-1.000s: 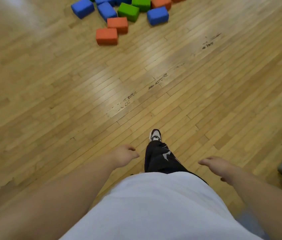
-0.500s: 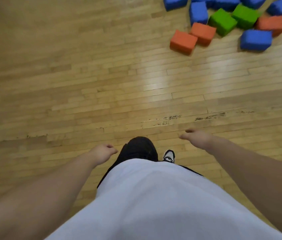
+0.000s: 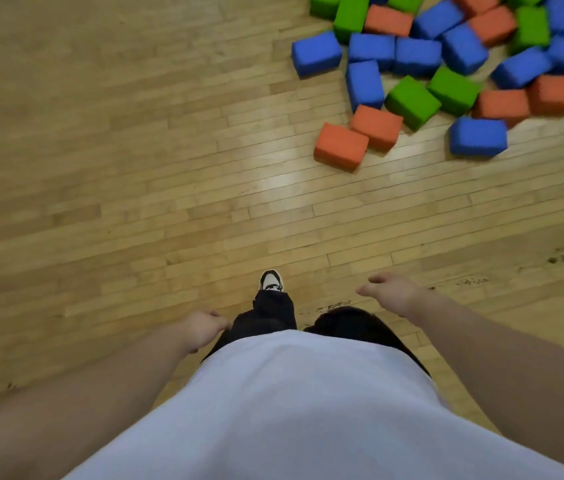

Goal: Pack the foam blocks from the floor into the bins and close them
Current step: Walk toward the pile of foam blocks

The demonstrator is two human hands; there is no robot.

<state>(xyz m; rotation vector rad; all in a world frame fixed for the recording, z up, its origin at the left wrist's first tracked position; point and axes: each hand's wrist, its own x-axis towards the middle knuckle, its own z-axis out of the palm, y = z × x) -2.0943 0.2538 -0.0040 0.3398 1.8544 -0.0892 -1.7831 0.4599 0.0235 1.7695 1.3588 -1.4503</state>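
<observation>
Foam blocks (image 3: 415, 57) are lying heaped on the floor (image 3: 135, 168), well ahead and right of my shoe (image 3: 271, 281). I am seeing no bins. Nearer the shoe, my left hand (image 3: 202, 329) is hanging loosely curled and my right hand (image 3: 395, 294) relaxed, both empty. I am judging most packing undone.

Foam blocks (image 3: 447, 64), blue, green, orange, piled upper right on wood floor (image 3: 118, 168). Nearest orange block (image 3: 340, 146) at pile's lower left edge. Left hand (image 3: 202, 329) loosely curled, right hand (image 3: 393, 294) relaxed, both empty. Shoe (image 3: 271, 281) bottom center.
</observation>
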